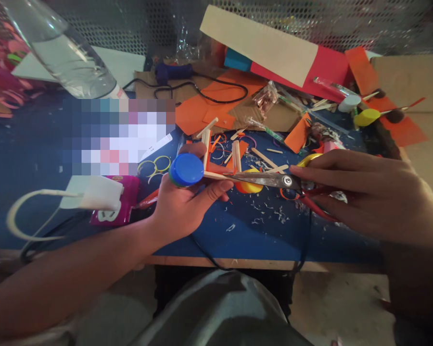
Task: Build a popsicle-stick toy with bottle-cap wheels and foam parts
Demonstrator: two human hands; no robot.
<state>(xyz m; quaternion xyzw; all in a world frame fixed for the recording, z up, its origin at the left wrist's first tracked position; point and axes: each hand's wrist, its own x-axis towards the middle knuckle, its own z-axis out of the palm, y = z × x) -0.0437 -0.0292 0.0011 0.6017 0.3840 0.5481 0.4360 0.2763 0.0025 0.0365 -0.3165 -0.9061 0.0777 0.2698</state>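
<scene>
My left hand (180, 206) is closed around a small build of craft sticks (206, 149), thumb along its lower stick. A blue bottle cap (187, 169) sits against this hand; whether it is fixed to the sticks I cannot tell. My right hand (371, 197) grips the handles of a pair of scissors (270, 179). The blades point left, with their tips at the stick by my left thumb. Under the blades lies a round yellow piece (250, 185), partly covered. Loose sticks (263, 158) lie just beyond.
A pink power strip (132, 192) holds a white charger (92, 192) at left. Behind it stands a water bottle (72, 62). A blue glue gun (173, 72), orange paper (195, 115) and coloured sheets (267, 48) fill the back. White scraps (279, 214) litter the blue tabletop (260, 245).
</scene>
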